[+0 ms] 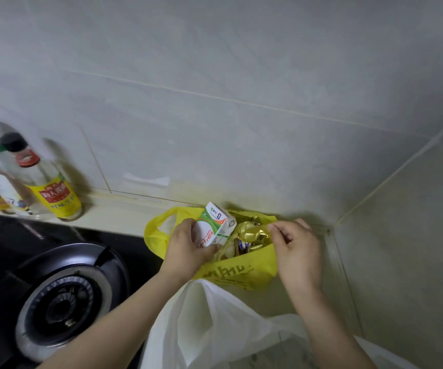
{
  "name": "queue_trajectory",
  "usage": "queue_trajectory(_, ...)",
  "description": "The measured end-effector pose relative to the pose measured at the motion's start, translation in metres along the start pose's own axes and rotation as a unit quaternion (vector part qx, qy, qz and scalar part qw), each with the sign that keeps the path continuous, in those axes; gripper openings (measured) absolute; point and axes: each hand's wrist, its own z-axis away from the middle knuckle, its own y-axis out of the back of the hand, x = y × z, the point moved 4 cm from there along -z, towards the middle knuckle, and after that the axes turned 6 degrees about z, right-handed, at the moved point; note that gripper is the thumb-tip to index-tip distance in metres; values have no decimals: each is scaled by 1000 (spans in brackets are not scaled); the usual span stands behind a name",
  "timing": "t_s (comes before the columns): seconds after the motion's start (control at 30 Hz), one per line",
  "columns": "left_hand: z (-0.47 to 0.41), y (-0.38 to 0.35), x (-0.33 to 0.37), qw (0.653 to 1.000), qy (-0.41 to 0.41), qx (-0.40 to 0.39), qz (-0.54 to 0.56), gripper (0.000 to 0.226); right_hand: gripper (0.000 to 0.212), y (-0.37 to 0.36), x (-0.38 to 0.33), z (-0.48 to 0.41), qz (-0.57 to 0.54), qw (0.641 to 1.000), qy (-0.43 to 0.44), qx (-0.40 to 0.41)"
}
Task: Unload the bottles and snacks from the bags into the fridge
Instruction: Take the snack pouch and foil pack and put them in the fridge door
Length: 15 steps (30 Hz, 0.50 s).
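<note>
**In hand over the yellow bag point(241, 270): milk carton point(215, 226) and gold wrapper point(252, 231)**

The left hand point(185, 246) curls round the small milk carton, white with green and orange print, tilted at 11 o'clock of the bag's mouth. The right hand point(295, 249) pinches the crinkled gold wrapper at 1 o'clock. A white bag point(209, 328) lies at 6 o'clock.

Reaching in from the bottom edge with both bare forearms, angled toward each other. Gripping a tilted milk carton point(216, 226) in left hand point(185, 247), with thumb near its upper left side and fingers curled under its lower edge. Pinching a gold foil wrapper point(252, 231) between thumb and forefinger of right hand point(296, 249), back of hand up, remaining fingers loosely curled. Holding hands close together, not touching.
</note>
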Motion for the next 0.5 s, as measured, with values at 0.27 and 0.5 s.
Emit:
queue_trajectory(0.27, 40, 59, 59, 992, -47, 50, 105, 45, 13, 61, -47, 2, -26, 998, 18, 54)
queue_trajectory(0.5, 81, 124, 122, 974, -122, 57, 184, 48, 25, 135, -123, 18, -124, 984, 58, 111)
